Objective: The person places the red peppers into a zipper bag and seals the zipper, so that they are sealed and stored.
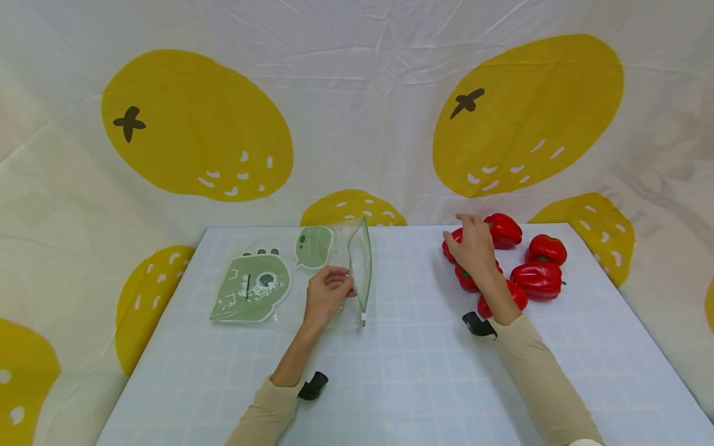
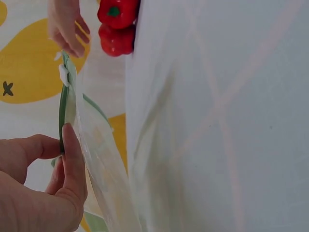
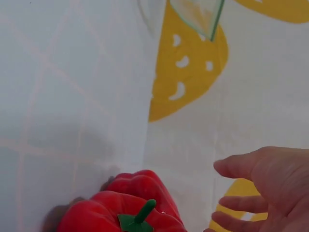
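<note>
Clear plastic with a green zip edge is what we pinch in our left hand (image 1: 326, 292), just left of centre in the head view: the zip bag (image 1: 359, 266) stands on edge, its mouth lifted off the pale checked worktop (image 1: 413, 371). In the left wrist view the thumb and fingers (image 2: 72, 169) close on the green rim, with the white slider (image 2: 63, 73) further up the frame.

To the right of centre, our right hand (image 1: 474, 244) hovers over the heap of red peppers (image 1: 535, 279), fingers spread and loosely bent; the right wrist view shows the fingers (image 3: 251, 166) apart above a pepper (image 3: 130, 208) and not yet touching it. In the head view we cannot tell whether the fingertips rest on the far pepper (image 1: 504, 230).

We judge this to be the reach for a pepper, with the bag held ready. Next we would need a firm grasp round one pepper, and a bag mouth held wide enough to take it.

Further left lie two green stickers (image 1: 253, 288), flat on the worktop. Behind everything hangs a cloth printed with yellow fruit (image 1: 195, 124).
</note>
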Motion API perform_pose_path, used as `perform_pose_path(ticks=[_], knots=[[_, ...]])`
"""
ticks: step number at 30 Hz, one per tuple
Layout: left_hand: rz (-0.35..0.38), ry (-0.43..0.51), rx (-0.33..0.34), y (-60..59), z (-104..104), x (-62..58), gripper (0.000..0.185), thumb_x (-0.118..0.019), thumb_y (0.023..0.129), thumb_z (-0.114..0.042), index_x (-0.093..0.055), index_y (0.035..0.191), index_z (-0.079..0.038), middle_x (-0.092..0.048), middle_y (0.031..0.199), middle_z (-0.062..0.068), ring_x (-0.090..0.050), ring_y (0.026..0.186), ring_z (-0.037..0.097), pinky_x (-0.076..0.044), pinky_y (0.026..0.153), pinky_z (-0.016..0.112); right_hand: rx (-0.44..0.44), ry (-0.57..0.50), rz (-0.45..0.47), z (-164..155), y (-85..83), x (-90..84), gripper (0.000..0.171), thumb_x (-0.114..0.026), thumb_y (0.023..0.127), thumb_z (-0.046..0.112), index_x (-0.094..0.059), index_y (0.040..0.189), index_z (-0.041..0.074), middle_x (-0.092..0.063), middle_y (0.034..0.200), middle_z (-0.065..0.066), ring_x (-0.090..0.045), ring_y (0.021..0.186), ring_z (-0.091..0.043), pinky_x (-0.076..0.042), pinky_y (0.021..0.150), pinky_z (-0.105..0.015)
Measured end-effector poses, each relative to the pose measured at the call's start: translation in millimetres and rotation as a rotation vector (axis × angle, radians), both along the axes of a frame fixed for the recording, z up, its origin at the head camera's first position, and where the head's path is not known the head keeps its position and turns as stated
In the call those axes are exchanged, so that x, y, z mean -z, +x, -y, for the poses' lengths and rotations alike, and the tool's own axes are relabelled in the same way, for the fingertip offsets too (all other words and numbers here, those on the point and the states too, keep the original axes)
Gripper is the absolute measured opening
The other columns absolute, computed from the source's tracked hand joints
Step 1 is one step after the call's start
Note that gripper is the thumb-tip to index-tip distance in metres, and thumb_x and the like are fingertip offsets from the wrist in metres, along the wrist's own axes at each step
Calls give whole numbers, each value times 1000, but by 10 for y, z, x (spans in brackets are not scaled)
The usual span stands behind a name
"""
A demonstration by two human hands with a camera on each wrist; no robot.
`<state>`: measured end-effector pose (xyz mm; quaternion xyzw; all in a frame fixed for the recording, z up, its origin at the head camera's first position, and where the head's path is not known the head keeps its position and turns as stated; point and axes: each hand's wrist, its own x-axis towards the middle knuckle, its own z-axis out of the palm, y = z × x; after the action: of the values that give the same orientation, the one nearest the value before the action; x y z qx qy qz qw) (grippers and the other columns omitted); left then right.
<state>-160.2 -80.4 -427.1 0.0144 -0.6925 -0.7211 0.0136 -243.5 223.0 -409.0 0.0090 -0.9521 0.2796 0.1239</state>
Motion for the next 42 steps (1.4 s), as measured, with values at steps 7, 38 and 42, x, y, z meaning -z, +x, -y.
perform_pose_path(ticks=[7, 38, 42], knots=[[16, -10, 0, 9, 1, 1, 22, -63, 83, 7, -59, 103, 14, -60, 89, 27, -65, 71, 26, -58, 66, 36, 84, 26, 138, -120, -37, 4, 66, -68, 85, 22, -37, 136, -5, -36, 134, -28, -35, 118, -43, -40, 93, -63], [17, -18, -29, -122, -41, 327, 18, -66, 82, 4, -62, 100, 6, -62, 85, 18, -65, 67, 19, -58, 64, 33, 49, -16, 330, -198, -92, 44, 70, -64, 90, 31, -28, 143, 3, -43, 130, -29, -42, 114, -45, -43, 88, -65], [5, -14, -33, -119, -39, 322, 17, -65, 82, 5, -62, 99, 6, -63, 83, 17, -65, 65, 18, -58, 63, 34, 15, -63, 311, -149, -118, 65, 68, -64, 90, 28, -29, 143, 6, -40, 132, -28, -39, 117, -44, -42, 88, -66]])
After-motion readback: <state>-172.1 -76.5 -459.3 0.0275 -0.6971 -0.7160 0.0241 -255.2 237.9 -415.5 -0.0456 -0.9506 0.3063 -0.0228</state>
